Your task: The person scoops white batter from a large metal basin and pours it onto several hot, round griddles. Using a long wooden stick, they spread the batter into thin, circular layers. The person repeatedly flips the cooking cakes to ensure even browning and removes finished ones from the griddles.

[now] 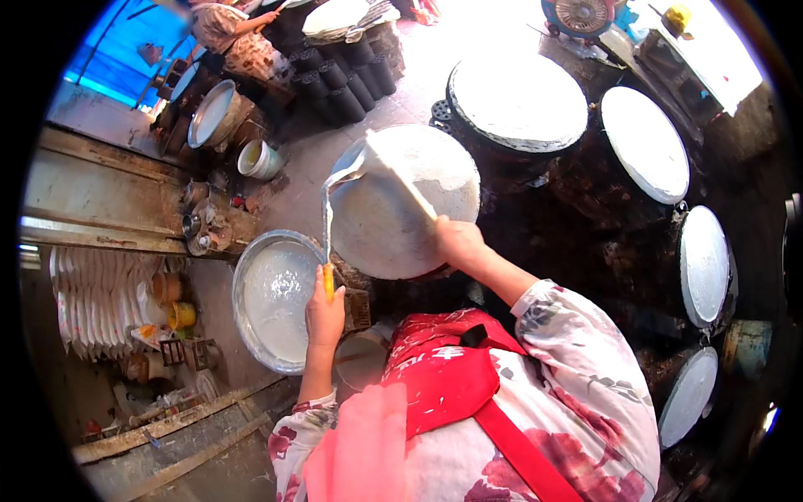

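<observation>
My left hand (324, 314) is closed round the yellow handle (329, 283) of a slim bent tool, its shaft and far end coated in white batter. My right hand (460, 243) grips the near end of a long pale flat scraper (400, 177). The tool's tip meets the scraper near its far end; whether they touch, I cannot tell. Both are over a large round griddle (393, 243), whose surface looks whitish with an uneven patch at the right. Left of it, beside my left hand, a wide metal basin (242, 309) holds white liquid batter.
Several round griddles with white tops, including one at the far side (519, 100), curve round to the right. A white bucket (261, 161) and dark cylindrical briquettes (339, 84) stand beyond. A fan (579, 17) is at the back. Another person (238, 42) works at the far left.
</observation>
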`<state>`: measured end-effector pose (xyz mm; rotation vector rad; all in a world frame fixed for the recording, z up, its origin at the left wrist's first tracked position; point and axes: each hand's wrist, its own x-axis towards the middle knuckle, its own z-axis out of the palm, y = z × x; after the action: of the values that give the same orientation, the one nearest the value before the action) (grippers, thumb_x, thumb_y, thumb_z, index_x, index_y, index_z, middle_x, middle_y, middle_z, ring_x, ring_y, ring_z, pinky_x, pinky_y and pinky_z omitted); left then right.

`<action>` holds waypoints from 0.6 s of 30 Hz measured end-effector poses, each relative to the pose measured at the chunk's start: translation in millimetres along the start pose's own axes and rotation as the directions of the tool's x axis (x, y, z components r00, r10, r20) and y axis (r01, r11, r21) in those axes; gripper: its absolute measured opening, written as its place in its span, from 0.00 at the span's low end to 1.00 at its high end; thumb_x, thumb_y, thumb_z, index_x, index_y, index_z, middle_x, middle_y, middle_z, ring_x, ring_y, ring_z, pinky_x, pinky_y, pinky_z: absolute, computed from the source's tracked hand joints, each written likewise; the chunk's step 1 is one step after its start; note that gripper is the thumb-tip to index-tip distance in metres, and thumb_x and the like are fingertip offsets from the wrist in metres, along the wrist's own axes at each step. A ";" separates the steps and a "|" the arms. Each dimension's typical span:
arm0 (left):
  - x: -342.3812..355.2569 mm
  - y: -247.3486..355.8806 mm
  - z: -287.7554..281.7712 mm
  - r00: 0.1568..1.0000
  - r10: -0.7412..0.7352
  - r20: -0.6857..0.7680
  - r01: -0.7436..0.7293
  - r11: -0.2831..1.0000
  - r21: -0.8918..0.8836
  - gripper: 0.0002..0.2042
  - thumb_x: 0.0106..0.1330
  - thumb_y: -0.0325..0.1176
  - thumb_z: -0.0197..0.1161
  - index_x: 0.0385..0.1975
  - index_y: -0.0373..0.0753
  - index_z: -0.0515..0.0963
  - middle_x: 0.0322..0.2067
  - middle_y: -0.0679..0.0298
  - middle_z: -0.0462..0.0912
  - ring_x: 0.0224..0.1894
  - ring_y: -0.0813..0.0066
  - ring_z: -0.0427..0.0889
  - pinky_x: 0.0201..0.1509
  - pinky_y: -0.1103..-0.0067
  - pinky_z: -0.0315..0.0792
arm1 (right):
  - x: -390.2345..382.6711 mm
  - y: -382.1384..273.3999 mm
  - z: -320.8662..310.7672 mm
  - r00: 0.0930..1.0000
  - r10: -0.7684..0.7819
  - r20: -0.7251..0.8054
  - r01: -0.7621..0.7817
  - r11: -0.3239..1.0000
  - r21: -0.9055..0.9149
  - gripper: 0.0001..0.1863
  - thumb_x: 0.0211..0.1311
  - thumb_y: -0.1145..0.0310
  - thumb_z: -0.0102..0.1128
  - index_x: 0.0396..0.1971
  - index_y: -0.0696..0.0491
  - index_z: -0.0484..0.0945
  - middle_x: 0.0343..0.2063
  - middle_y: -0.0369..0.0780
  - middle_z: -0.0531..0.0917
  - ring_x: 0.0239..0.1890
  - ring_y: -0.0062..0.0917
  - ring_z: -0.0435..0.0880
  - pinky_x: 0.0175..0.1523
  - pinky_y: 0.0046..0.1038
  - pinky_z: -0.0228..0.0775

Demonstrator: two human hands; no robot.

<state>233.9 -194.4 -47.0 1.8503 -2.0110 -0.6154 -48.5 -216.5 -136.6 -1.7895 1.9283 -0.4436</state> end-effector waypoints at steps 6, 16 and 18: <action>-44.5 0.1 -25.7 0.999 -0.044 0.016 0.044 0.999 0.029 0.27 0.61 0.29 0.57 0.61 0.35 0.60 0.54 0.48 0.70 0.54 0.49 0.72 0.53 0.69 0.68 | 28.0 34.3 -49.0 0.999 -0.045 -0.011 0.043 0.992 -0.122 0.07 0.56 0.72 0.47 0.29 0.59 0.72 0.22 0.49 0.81 0.26 0.40 0.83 0.30 0.40 0.74; -85.8 10.6 -28.9 0.995 -0.079 -0.054 0.070 0.987 -0.146 0.27 0.60 0.29 0.60 0.59 0.30 0.62 0.53 0.45 0.72 0.54 0.55 0.74 0.55 0.72 0.67 | 41.2 19.2 -59.5 0.971 -0.187 0.152 0.223 0.935 -0.276 0.06 0.53 0.74 0.49 0.30 0.57 0.73 0.21 0.44 0.82 0.25 0.37 0.84 0.29 0.37 0.75; -91.9 13.4 -26.9 0.994 -0.067 -0.085 0.051 0.983 -0.179 0.27 0.60 0.29 0.61 0.58 0.29 0.62 0.53 0.46 0.72 0.55 0.56 0.73 0.56 0.72 0.67 | 71.3 44.1 -62.6 0.981 -0.177 0.085 0.192 0.953 -0.233 0.07 0.53 0.71 0.51 0.30 0.56 0.74 0.21 0.44 0.82 0.25 0.38 0.84 0.29 0.38 0.75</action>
<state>245.3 -104.6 -13.2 1.8043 -1.7885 -0.6896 -122.3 -287.9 -116.1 -2.1231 1.8429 -0.2172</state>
